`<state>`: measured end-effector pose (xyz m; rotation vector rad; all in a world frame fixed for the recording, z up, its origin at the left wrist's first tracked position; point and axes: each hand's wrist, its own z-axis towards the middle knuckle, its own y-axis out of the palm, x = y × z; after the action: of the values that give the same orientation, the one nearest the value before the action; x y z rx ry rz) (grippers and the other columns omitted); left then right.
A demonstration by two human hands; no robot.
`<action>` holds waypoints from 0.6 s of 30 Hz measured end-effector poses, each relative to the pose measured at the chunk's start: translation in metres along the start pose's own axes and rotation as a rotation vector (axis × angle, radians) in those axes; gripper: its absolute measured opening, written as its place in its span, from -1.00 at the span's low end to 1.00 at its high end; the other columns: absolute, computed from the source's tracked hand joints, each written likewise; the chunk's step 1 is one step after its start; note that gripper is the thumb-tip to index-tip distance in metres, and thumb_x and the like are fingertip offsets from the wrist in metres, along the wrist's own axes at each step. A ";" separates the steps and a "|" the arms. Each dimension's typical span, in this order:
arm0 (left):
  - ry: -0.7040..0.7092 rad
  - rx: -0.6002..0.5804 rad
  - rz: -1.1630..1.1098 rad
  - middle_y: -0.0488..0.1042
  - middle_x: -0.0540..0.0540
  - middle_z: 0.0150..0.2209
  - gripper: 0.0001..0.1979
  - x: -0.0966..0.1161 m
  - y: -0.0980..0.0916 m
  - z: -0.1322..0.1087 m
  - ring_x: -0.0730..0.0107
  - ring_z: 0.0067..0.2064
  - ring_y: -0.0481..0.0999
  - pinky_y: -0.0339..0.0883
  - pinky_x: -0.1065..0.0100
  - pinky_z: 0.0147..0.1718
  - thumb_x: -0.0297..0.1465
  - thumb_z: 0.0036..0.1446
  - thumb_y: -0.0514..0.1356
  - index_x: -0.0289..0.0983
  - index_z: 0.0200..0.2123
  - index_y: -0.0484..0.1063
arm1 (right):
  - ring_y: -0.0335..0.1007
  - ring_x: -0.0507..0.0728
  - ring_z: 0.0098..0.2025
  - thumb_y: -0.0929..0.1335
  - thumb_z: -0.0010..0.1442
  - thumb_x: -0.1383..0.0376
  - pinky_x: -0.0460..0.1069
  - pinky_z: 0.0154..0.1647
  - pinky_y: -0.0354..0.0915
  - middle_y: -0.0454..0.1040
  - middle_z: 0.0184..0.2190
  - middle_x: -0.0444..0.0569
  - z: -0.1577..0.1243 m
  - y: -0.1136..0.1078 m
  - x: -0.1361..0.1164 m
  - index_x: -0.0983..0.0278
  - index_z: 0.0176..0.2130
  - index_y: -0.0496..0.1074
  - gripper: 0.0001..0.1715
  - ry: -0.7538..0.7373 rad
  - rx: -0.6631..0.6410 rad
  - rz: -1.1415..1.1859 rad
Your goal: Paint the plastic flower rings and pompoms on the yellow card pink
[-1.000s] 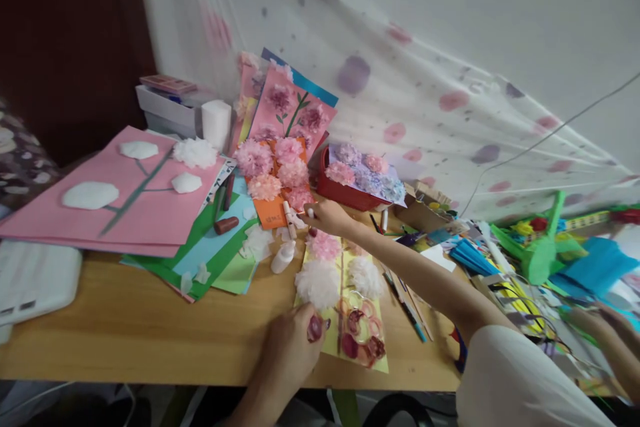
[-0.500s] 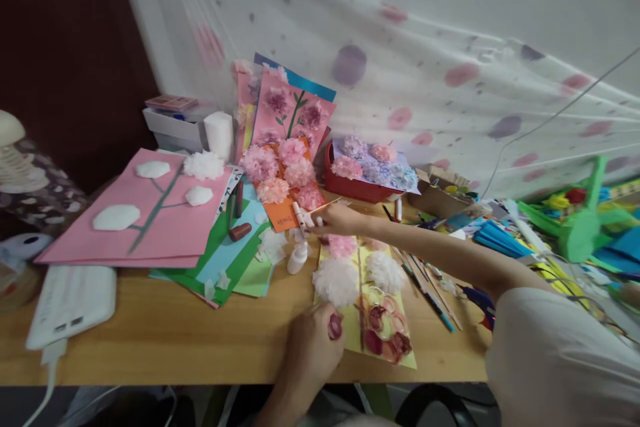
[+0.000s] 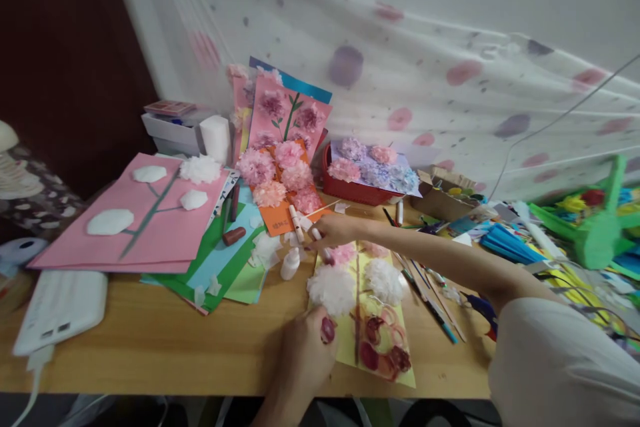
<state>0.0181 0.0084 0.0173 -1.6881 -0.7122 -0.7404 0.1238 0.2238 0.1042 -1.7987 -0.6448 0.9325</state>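
My left hand [image 3: 305, 350] is closed at the left edge of a yellow card [image 3: 346, 345], just below a white tissue flower [image 3: 331, 288]. A purple-pink oval thing [image 3: 328, 329] shows between its thumb and fingers; its kind is unclear. From the right, my right hand [image 3: 333, 229] reaches over the card's top, fingers closed on a white marker [image 3: 317, 234] whose dark end points down near a pink tissue flower [image 3: 343, 253]. A second white flower [image 3: 385, 281], a brown painted stem [image 3: 358, 320] and shiny reddish rings and discs [image 3: 385, 347] lie on the card.
Left of the card stand a small white bottle [image 3: 290, 263] and another white marker [image 3: 296, 223]. Brushes [image 3: 433, 307] lie to its right. Pink sheets [image 3: 150, 213] lie left, an orange flower card [image 3: 280, 223] and red basket [image 3: 360, 192] behind, a green plastic piece [image 3: 600, 237] far right.
My right hand has moved slightly down and toward the card, and the marker in it now points at the pink flower. My left hand stays closed at the card's edge. The view shifted slightly.
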 end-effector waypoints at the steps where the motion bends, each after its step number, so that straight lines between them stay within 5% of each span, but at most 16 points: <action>1: -0.004 0.001 0.002 0.59 -0.05 -0.40 -0.87 0.000 0.000 0.000 0.37 -0.35 0.52 0.09 0.39 -0.40 -0.57 0.07 0.18 -0.23 -0.43 0.43 | 0.25 -0.01 -0.54 0.41 0.26 0.17 -0.10 -0.45 0.06 0.45 -0.59 -0.14 0.001 0.000 0.001 0.30 -0.46 0.48 -0.68 0.013 0.029 0.000; 18: -0.059 0.039 0.060 0.57 -0.03 -0.45 -0.86 0.004 0.001 0.000 0.38 -0.39 0.51 0.04 0.40 -0.44 -0.56 0.09 0.20 -0.21 -0.45 0.44 | 0.37 0.00 -0.46 0.38 0.28 0.20 -0.13 -0.44 0.10 0.55 -0.51 -0.06 0.004 0.001 0.017 0.34 -0.40 0.53 -0.70 0.280 0.140 0.007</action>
<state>0.0212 0.0083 0.0197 -1.6948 -0.7093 -0.6332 0.1301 0.2380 0.0974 -1.7640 -0.3875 0.6945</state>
